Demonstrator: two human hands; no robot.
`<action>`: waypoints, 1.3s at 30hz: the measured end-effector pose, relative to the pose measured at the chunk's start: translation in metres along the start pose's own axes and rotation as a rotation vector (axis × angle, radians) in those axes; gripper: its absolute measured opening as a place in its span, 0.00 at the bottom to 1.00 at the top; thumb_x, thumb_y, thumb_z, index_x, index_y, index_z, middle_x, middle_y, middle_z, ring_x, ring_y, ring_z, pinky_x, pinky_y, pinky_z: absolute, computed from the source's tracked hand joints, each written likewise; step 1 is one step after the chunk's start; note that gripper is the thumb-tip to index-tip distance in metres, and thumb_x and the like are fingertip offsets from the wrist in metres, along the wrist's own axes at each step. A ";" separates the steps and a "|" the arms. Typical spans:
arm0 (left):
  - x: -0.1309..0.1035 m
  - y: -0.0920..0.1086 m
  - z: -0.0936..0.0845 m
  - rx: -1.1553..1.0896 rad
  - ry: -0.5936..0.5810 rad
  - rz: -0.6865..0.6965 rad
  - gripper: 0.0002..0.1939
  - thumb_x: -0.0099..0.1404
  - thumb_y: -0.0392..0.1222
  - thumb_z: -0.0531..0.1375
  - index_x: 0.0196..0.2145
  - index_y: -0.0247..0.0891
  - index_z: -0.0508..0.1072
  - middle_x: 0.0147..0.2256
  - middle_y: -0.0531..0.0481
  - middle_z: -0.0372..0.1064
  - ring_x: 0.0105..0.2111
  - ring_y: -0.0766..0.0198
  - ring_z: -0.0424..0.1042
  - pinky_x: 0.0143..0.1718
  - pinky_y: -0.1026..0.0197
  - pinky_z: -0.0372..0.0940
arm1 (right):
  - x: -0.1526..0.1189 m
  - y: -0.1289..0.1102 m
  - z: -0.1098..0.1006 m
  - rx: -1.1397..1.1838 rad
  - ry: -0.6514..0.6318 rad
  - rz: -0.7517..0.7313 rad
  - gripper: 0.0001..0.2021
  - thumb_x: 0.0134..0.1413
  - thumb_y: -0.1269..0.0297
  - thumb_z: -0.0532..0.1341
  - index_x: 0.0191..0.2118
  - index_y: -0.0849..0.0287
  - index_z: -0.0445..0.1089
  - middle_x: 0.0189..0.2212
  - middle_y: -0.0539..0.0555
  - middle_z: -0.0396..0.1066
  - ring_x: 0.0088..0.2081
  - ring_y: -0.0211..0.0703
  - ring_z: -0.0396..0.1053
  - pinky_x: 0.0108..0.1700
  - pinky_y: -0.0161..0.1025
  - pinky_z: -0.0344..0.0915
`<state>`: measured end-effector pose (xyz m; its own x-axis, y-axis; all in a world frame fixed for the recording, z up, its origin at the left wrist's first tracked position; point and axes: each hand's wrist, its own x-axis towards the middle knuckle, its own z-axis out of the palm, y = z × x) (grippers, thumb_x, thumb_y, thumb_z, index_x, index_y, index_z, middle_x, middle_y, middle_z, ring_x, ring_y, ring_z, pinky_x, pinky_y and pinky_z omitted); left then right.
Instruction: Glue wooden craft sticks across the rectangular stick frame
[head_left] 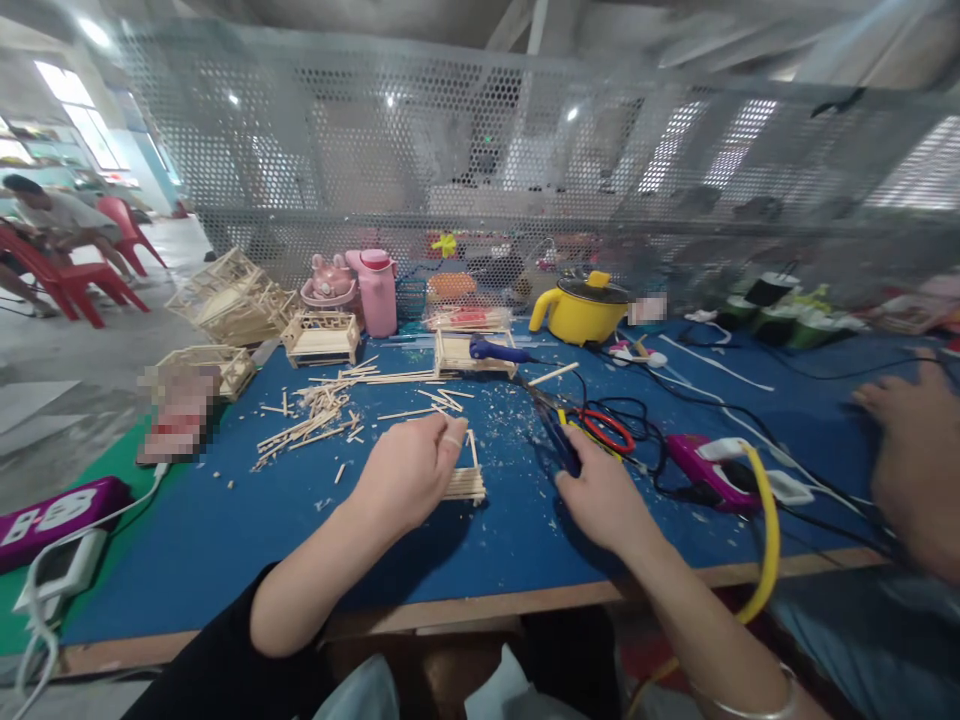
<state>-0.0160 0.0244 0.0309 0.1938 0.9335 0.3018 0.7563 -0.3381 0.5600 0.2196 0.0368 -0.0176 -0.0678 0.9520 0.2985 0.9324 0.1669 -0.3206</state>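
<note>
My left hand (411, 468) is closed around part of a small wooden stick frame (466, 484), whose slatted base and one upright show beside the fingers. My right hand (604, 490) grips dark-handled pliers (561, 440) near the middle of the blue table, their jaws pointing away and to the left. A blue glue gun (499, 351) lies across a small wooden stick piece (454, 355) at the back. Loose sticks (319, 415) are piled left of my left hand. Red-handled scissors (609, 432) lie just past my right hand among dark cables.
A yellow pot (585, 310), a pink flask (377, 292) and a wooden frame (322, 340) line the back. A purple power strip (709, 472) with a yellow cable (769, 530) sits right. Another person's hand (919, 450) is at the right edge. Perforated metal screen (375, 150) stands behind.
</note>
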 end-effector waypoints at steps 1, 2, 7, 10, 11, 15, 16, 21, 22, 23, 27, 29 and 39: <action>-0.002 -0.003 -0.001 0.020 -0.011 0.028 0.17 0.69 0.40 0.46 0.35 0.38 0.73 0.26 0.50 0.65 0.28 0.61 0.64 0.31 0.61 0.58 | 0.003 0.006 0.003 -0.021 -0.012 0.028 0.21 0.49 0.70 0.56 0.52 0.59 0.67 0.37 0.59 0.75 0.37 0.51 0.74 0.39 0.45 0.68; -0.004 -0.007 -0.001 0.038 -0.024 0.058 0.16 0.67 0.37 0.46 0.41 0.36 0.73 0.30 0.48 0.66 0.31 0.60 0.66 0.34 0.61 0.60 | 0.006 0.010 0.008 -0.044 -0.020 0.043 0.19 0.51 0.66 0.58 0.50 0.61 0.68 0.38 0.62 0.75 0.37 0.54 0.74 0.39 0.47 0.68; -0.009 -0.023 0.010 0.099 -0.082 0.165 0.27 0.61 0.28 0.46 0.56 0.36 0.66 0.38 0.44 0.66 0.36 0.59 0.67 0.39 0.57 0.64 | 0.012 0.005 0.029 -0.142 -0.019 0.062 0.31 0.53 0.43 0.57 0.52 0.66 0.67 0.47 0.73 0.70 0.50 0.66 0.68 0.49 0.62 0.60; -0.014 -0.029 0.018 0.095 -0.056 0.229 0.33 0.61 0.25 0.45 0.62 0.39 0.56 0.38 0.47 0.69 0.37 0.60 0.68 0.40 0.58 0.65 | 0.006 -0.012 0.025 -0.143 0.089 -0.055 0.28 0.59 0.47 0.54 0.57 0.62 0.63 0.55 0.69 0.66 0.58 0.64 0.60 0.57 0.69 0.45; -0.017 -0.030 0.020 0.097 -0.025 0.259 0.33 0.61 0.25 0.45 0.63 0.40 0.54 0.37 0.48 0.70 0.37 0.60 0.68 0.39 0.58 0.65 | 0.003 -0.018 0.020 -0.091 0.105 -0.143 0.24 0.61 0.50 0.53 0.57 0.59 0.63 0.55 0.66 0.67 0.57 0.61 0.61 0.58 0.68 0.44; -0.027 -0.028 0.030 0.121 0.125 0.400 0.29 0.66 0.28 0.46 0.63 0.39 0.51 0.32 0.51 0.72 0.34 0.61 0.70 0.42 0.55 0.66 | -0.008 -0.042 0.001 0.230 0.008 -0.491 0.11 0.63 0.61 0.54 0.48 0.52 0.70 0.39 0.52 0.77 0.41 0.44 0.73 0.58 0.53 0.51; -0.029 -0.026 0.032 0.127 0.143 0.426 0.28 0.67 0.29 0.47 0.63 0.38 0.50 0.31 0.52 0.72 0.33 0.62 0.71 0.45 0.53 0.66 | -0.009 -0.047 -0.001 0.277 -0.008 -0.528 0.09 0.63 0.63 0.55 0.44 0.52 0.72 0.36 0.50 0.78 0.37 0.42 0.73 0.55 0.50 0.54; -0.045 -0.031 0.023 0.129 0.242 0.316 0.23 0.69 0.33 0.50 0.60 0.42 0.58 0.44 0.46 0.73 0.45 0.60 0.70 0.59 0.45 0.55 | 0.002 -0.051 0.004 0.314 -0.024 -0.478 0.09 0.62 0.63 0.56 0.35 0.55 0.74 0.32 0.52 0.78 0.35 0.44 0.72 0.43 0.43 0.62; -0.050 -0.036 0.018 0.108 0.293 0.215 0.21 0.68 0.35 0.51 0.59 0.42 0.61 0.48 0.45 0.70 0.49 0.58 0.69 0.59 0.45 0.55 | 0.006 -0.049 0.007 0.299 -0.031 -0.452 0.09 0.62 0.63 0.56 0.35 0.55 0.74 0.32 0.52 0.78 0.36 0.45 0.72 0.42 0.43 0.62; -0.056 -0.043 0.014 0.077 0.354 0.095 0.20 0.68 0.36 0.51 0.57 0.42 0.63 0.50 0.43 0.69 0.51 0.57 0.67 0.58 0.46 0.57 | 0.009 -0.048 0.010 0.285 -0.041 -0.433 0.09 0.61 0.63 0.56 0.35 0.55 0.74 0.33 0.52 0.78 0.36 0.45 0.72 0.42 0.43 0.62; -0.079 -0.073 0.007 -0.079 0.450 -0.252 0.17 0.69 0.40 0.50 0.52 0.38 0.69 0.47 0.43 0.71 0.49 0.58 0.69 0.50 0.55 0.64 | 0.018 -0.043 0.021 0.265 -0.089 -0.417 0.10 0.61 0.62 0.56 0.34 0.54 0.74 0.33 0.51 0.78 0.36 0.44 0.73 0.42 0.42 0.63; -0.085 -0.082 0.012 -0.134 0.401 -0.293 0.17 0.69 0.43 0.51 0.52 0.37 0.69 0.46 0.44 0.71 0.47 0.59 0.70 0.50 0.56 0.64 | 0.019 -0.044 0.023 0.271 -0.086 -0.424 0.10 0.61 0.62 0.56 0.33 0.54 0.74 0.34 0.50 0.78 0.36 0.44 0.73 0.41 0.41 0.64; -0.082 -0.075 0.025 -0.161 0.227 -0.319 0.21 0.65 0.48 0.58 0.53 0.36 0.69 0.34 0.50 0.69 0.32 0.62 0.70 0.37 0.59 0.66 | 0.024 -0.051 0.029 0.291 -0.178 -0.437 0.09 0.60 0.65 0.57 0.33 0.55 0.74 0.32 0.50 0.77 0.35 0.42 0.73 0.40 0.38 0.64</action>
<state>-0.0730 -0.0236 -0.0554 -0.1901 0.9504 0.2460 0.6451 -0.0679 0.7611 0.1602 0.0584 -0.0199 -0.5090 0.8027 0.3109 0.6690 0.5962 -0.4439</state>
